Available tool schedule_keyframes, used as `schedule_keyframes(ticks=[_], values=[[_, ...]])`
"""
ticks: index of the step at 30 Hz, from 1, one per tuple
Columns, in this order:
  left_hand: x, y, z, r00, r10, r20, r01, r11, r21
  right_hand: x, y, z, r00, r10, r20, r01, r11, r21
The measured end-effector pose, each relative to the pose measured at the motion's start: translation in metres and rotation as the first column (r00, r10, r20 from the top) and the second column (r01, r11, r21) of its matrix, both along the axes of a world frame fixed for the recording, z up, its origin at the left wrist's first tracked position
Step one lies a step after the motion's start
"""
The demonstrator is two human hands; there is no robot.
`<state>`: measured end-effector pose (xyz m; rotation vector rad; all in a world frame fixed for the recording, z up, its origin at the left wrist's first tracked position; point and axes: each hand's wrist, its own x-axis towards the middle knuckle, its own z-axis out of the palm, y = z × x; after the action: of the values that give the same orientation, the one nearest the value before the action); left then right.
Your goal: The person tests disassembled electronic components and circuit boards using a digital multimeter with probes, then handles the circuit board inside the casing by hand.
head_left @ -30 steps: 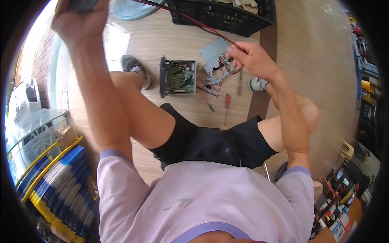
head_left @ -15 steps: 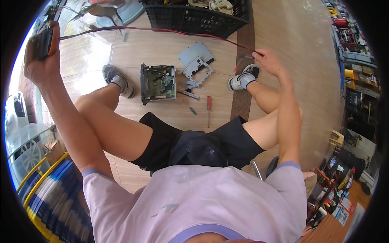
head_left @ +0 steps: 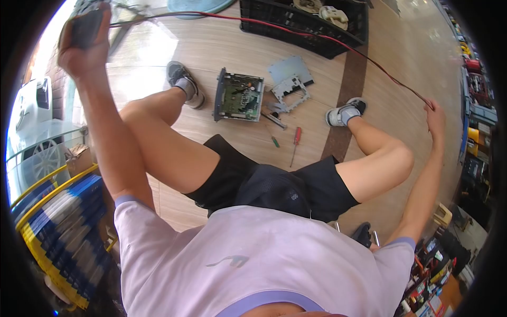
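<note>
Cable [head_left: 264, 22]: red and black, across the upper frame between your hands.
Right hand [head_left: 435, 119]: your fingertips pinch it, right of frame.
Left hand [head_left: 79, 57]: your fingers grasp a dark device [head_left: 87, 26], upper left, seemingly handheld; it's blurred.
Floor [head_left: 391, 108]: opened circuit unit [head_left: 240, 98], upper centre; red screwdriver [head_left: 298, 136] nearby.

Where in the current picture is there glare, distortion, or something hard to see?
Head view: bright glare on the floor near the left shoe; head view: wide-lens bending, with black corners; head view: the dark object in the left hand is hard to identify.
</note>
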<state>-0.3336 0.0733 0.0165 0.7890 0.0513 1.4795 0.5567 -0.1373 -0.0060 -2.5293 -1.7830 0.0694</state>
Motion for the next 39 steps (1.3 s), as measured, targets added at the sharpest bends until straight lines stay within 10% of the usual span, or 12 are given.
schedule_keyframes(ticks=[2,5,6,9,12,15,20,24,29,36,39], values=[[0.018,-0.008,0.012,0.992,-0.082,-0.091,0.085,0.996,0.029,-0.005,-0.015,0.009,0.985,-0.050,-0.167,0.050,0.999,-0.009],[0.013,0.010,0.002,0.948,0.216,-0.236,-0.235,0.970,-0.058,-0.024,-0.041,0.015,0.837,-0.215,-0.503,0.286,0.956,0.067],[0.062,-0.007,0.016,0.972,0.185,-0.147,-0.162,0.975,0.151,-0.020,-0.048,0.014,0.787,-0.240,-0.569,0.352,0.931,0.095],[0.096,-0.021,0.028,0.970,0.180,-0.166,-0.187,0.982,-0.030,0.020,-0.071,0.005,0.548,0.051,-0.835,0.437,0.834,0.337],[0.137,-0.035,0.034,0.969,0.104,-0.226,-0.121,0.991,-0.065,0.012,-0.076,0.041,0.494,0.245,-0.834,0.514,0.691,0.508],[0.158,-0.030,0.017,0.985,-0.073,-0.155,0.054,0.990,-0.127,0.008,-0.073,0.070,0.098,0.611,-0.785,0.356,0.716,0.601],[0.221,-0.065,0.012,0.939,-0.315,-0.141,0.258,0.912,-0.321,-0.097,-0.034,0.080,-0.271,0.638,-0.721,0.287,0.768,0.572],[0.248,-0.092,-0.011,0.863,-0.490,-0.122,0.371,0.779,-0.505,-0.220,0.007,0.039,0.224,0.340,-0.913,0.445,0.798,0.406],[0.259,-0.108,-0.037,0.651,-0.759,-0.006,0.555,0.482,-0.678,-0.318,0.024,0.000,0.157,0.155,-0.975,0.124,0.977,0.175],[0.265,-0.117,-0.032,0.693,-0.716,-0.079,0.519,0.572,-0.635,-0.328,0.024,-0.025,-0.208,0.037,-0.977,-0.013,0.999,0.041],[0.273,-0.121,-0.032,0.688,-0.703,-0.178,0.376,0.555,-0.742,-0.305,0.029,-0.043,-0.162,-0.013,-0.987,-0.227,0.974,0.024]])
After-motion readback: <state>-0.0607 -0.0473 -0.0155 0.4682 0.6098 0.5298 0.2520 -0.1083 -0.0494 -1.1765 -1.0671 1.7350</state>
